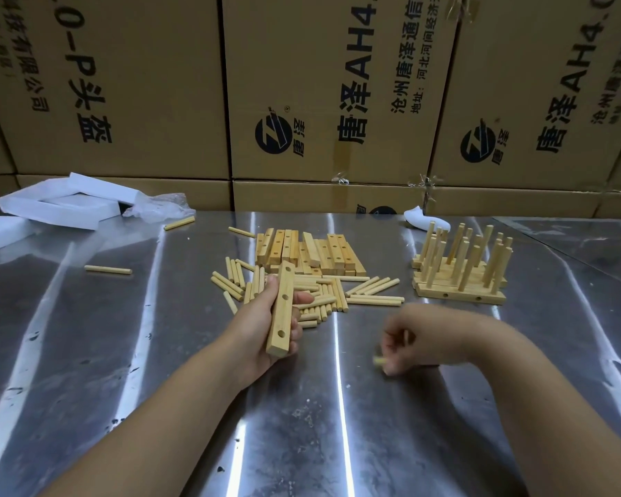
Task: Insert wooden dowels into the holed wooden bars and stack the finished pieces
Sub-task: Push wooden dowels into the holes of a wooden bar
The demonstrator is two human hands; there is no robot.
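Left hand (pixel 262 330): fingers curled round a holed wooden bar (pixel 282 310), held lengthwise above the steel table (pixel 180 353); three holes face up. Right hand (pixel 414 340), blurred: fingers bent, pinching a dowel (pixel 378 360) low over the table's middle. Beyond: loose dowels (pixel 370 294), then unfilled bars (pixel 316 252) toward the far edge. Finished pieces (pixel 459 281), dowels upright, stacked far right. White foam (pixel 58 204) at far left corner. Cartons (pixel 319 84) behind read "唐泽AH4.0", "头盔".
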